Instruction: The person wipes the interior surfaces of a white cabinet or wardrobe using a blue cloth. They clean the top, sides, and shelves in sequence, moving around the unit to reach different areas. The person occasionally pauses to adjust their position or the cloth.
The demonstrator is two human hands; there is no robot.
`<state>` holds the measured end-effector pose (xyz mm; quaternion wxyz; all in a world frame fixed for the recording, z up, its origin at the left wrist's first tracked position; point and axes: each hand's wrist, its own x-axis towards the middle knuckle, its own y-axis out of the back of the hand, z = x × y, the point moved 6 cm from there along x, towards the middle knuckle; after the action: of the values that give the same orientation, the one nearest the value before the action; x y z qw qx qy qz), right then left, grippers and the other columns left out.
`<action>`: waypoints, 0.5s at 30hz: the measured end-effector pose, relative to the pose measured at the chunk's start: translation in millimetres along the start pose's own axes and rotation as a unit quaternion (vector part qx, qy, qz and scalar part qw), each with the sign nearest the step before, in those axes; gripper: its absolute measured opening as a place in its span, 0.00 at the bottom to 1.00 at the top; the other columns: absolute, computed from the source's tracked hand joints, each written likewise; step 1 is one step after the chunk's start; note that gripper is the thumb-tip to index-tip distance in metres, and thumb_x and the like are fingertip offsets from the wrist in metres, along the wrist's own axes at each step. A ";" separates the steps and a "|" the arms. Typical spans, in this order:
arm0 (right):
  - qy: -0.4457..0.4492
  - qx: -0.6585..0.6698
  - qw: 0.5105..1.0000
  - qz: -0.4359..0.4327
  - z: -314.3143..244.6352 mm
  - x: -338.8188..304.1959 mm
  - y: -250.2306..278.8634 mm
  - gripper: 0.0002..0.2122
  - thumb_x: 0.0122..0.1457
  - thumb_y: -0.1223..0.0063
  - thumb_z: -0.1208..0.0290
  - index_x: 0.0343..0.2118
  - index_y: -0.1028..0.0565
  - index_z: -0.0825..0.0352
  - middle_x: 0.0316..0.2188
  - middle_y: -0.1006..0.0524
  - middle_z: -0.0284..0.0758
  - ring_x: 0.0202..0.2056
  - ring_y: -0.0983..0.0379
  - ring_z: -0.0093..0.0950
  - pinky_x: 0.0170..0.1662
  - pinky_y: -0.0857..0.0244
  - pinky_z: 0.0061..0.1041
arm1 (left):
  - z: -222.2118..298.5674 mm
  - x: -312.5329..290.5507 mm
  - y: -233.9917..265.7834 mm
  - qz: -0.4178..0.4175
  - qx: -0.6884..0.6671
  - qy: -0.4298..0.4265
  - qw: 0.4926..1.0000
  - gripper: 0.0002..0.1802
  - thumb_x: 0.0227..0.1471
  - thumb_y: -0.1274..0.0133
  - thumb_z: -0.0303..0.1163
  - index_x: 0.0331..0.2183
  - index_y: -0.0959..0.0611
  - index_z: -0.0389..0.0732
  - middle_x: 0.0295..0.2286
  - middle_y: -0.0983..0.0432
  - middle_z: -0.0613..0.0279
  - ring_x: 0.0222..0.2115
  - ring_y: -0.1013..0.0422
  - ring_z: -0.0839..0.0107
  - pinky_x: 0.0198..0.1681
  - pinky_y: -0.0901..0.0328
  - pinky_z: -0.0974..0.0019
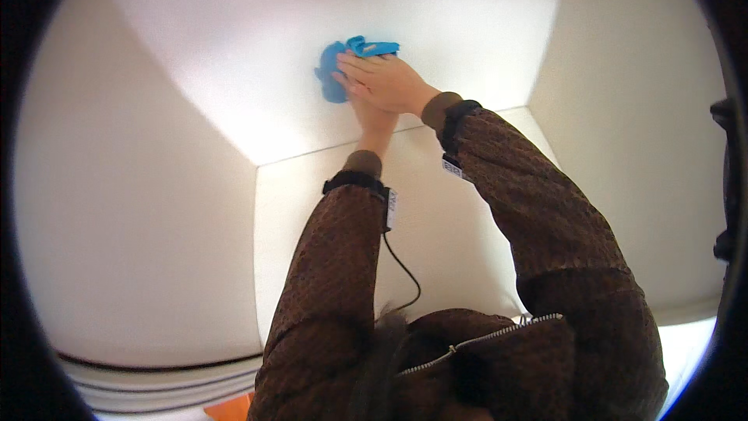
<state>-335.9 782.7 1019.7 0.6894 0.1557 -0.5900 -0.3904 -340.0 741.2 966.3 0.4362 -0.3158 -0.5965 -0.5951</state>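
Note:
A crumpled blue cloth [375,47] is held at my two hands, over a pale surface at the upper middle. My right hand [389,82] lies across the other one, its fingers closed together against the cloth, whose folded edge sticks out above the knuckles. Underneath, my left hand [362,101] is mostly covered by the right; its fingers seem pressed on the cloth too. Left of the fingertips is a darker, blurred blue patch [333,74]; I cannot tell whether it is more of the cloth or its reflection.
Pale flat panels meet around me: a left wall [132,210], a right wall [631,156] and a panel [312,187] behind my forearms. A black cable [409,273] hangs from the left wrist strap. An orange item [228,408] lies at the lower left.

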 end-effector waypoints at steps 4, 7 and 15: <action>-0.133 -0.061 0.989 -0.005 -2.4 -28.9 20.0 0.23 0.65 0.61 0.59 0.59 0.37 0.68 0.60 0.36 0.41 0.61 0.40 0.36 0.58 0.42 0.38 | 26.0 4.3 46.3 0.061 -0.177 -0.071 0.980 0.40 0.55 0.50 0.46 0.61 0.42 0.37 0.62 0.50 0.45 0.61 0.53 0.44 0.60 0.56 0.39; -0.159 -0.094 0.975 0.128 -15.7 -45.7 47.5 0.26 0.65 0.63 0.58 0.59 0.39 0.72 0.61 0.39 0.47 0.63 0.45 0.42 0.63 0.49 0.38 | 28.7 -2.5 62.1 0.048 -0.151 -0.167 0.973 0.39 0.55 0.50 0.45 0.61 0.41 0.36 0.61 0.48 0.47 0.61 0.52 0.45 0.60 0.56 0.40; -0.256 -0.080 0.930 0.253 -59.9 -134.5 58.5 0.30 0.65 0.64 0.55 0.58 0.41 0.79 0.59 0.40 0.56 0.61 0.46 0.49 0.66 0.55 0.37 | 69.6 -64.5 86.7 0.084 -0.115 -0.353 0.925 0.32 0.52 0.49 0.37 0.58 0.33 0.37 0.57 0.37 0.54 0.60 0.45 0.55 0.63 0.53 0.48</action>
<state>-259.0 902.9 950.9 0.6012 -0.1595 -0.7329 -0.2759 -245.2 827.0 952.3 0.2061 -0.6026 -0.6107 -0.4706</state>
